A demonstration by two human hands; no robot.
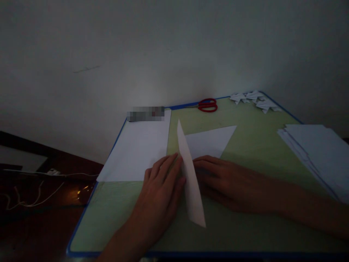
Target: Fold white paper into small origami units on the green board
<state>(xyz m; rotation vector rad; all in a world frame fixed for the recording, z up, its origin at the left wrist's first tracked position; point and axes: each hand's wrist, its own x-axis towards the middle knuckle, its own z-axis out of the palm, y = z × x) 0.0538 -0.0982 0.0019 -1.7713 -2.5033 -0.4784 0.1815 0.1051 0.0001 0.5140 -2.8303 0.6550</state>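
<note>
A white sheet of paper [191, 189] rises on edge between my hands at the middle of the table, its near end tilted up. My left hand [160, 189] presses its bunched fingers to the left face. On the other side, my right hand [231, 182] holds it with bent fingers, whose tips are partly hidden behind the paper. A flat white paper piece [208, 141] lies just beyond my right hand; whether it joins the raised sheet I cannot tell.
Left on the green table [114, 214] is a white paper sheet [136, 153] with a blurred object [145, 114] at its top. Red-handled scissors [207, 105] lie at the back edge, folded paper shapes [255, 99] in the far corner, a paper stack [321, 153] at right.
</note>
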